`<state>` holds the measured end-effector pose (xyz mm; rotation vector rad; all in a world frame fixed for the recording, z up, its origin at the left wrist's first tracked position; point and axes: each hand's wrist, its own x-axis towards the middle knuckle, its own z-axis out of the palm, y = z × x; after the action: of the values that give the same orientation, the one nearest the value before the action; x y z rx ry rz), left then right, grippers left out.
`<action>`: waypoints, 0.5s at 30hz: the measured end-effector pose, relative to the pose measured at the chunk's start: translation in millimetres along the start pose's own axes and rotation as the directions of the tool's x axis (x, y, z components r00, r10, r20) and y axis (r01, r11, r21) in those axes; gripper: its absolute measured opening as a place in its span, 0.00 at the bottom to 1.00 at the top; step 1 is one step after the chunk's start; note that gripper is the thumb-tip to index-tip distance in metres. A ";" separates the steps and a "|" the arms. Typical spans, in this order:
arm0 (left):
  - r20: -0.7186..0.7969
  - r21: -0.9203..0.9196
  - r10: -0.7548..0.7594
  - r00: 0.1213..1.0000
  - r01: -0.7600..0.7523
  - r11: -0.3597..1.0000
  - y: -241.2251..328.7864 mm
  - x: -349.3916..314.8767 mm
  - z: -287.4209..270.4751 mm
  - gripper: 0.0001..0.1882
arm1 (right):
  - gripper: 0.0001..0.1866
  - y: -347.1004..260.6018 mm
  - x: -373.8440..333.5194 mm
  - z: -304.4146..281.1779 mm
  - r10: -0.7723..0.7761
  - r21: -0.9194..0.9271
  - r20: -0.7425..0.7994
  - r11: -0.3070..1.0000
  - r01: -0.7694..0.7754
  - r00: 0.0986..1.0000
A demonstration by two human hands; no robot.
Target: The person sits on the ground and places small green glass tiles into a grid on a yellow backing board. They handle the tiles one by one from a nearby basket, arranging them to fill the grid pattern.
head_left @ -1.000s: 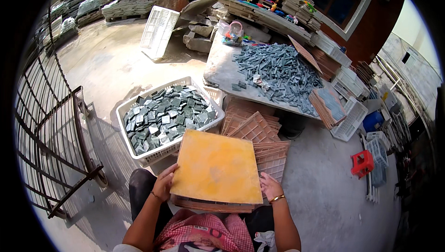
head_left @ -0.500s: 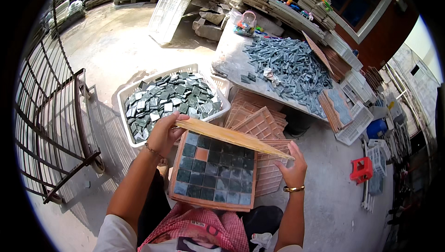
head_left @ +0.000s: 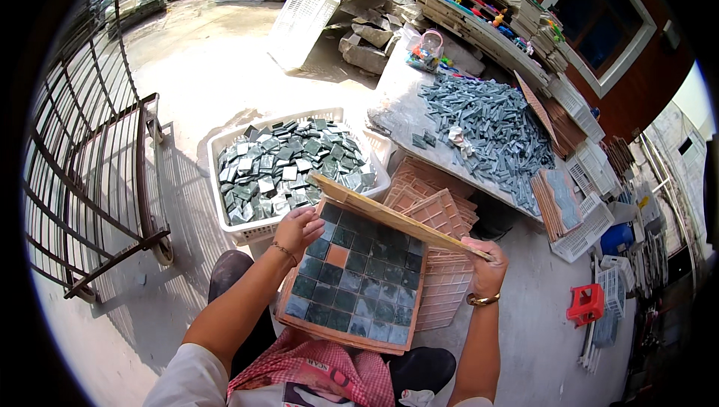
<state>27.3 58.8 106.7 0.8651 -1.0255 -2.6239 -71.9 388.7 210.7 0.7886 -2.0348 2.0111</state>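
Right hand [head_left: 488, 266]: I have this grip closed on one end of the yellow board [head_left: 397, 219].
Left hand [head_left: 298, 231]: my grip is loosely open by the tray [head_left: 337, 256].
Yellow board: tilted above the tray's far side.
Tray: over the lap, dark tiles [head_left: 359, 287] around one bare cell.

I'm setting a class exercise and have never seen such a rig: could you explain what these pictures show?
There is no machine, only a person's two bare hands. Each picture comes from a wide fisheye camera worn on the head, looking down, so straight edges bend. The right hand holds one end of a tilted, flat yellow board. The left hand seems empty, beside a square reddish-brown tray of dark green square tiles; one square is bare. Beyond are a white plastic basket heaped with loose tiles and a pale table bearing small grey strips.
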 end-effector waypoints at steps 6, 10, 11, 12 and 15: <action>0.128 -0.172 -0.159 0.979 0.180 0.969 -60.7 25.0 64.7 0.18 | 0.07 2.4 4.6 -9.6 0.078 0.011 0.007 0.997 -0.078 0.997; 0.126 -0.266 -0.082 0.989 0.114 0.957 -73.0 49.4 75.9 0.17 | 0.06 3.8 4.5 -10.2 0.081 -0.019 0.005 0.997 -0.081 0.997; 0.100 -0.274 -0.076 0.992 0.101 0.956 -75.5 53.4 74.3 0.16 | 0.07 4.0 4.5 -9.3 0.082 -0.013 0.004 0.997 -0.082 0.997; 0.134 -0.273 -0.023 0.991 0.059 0.960 -78.3 56.4 71.5 0.13 | 0.07 3.3 5.6 -7.9 0.082 -0.007 0.003 0.997 -0.082 0.997; 0.114 -0.290 0.043 0.993 -0.008 0.957 -77.7 52.3 73.9 0.11 | 0.07 0.4 7.2 -7.6 0.085 -0.004 0.012 0.996 -0.085 0.996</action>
<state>-56.0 138.0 74.6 0.6306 -0.6461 -2.7370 -80.0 394.3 214.4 0.7272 -2.1123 2.0509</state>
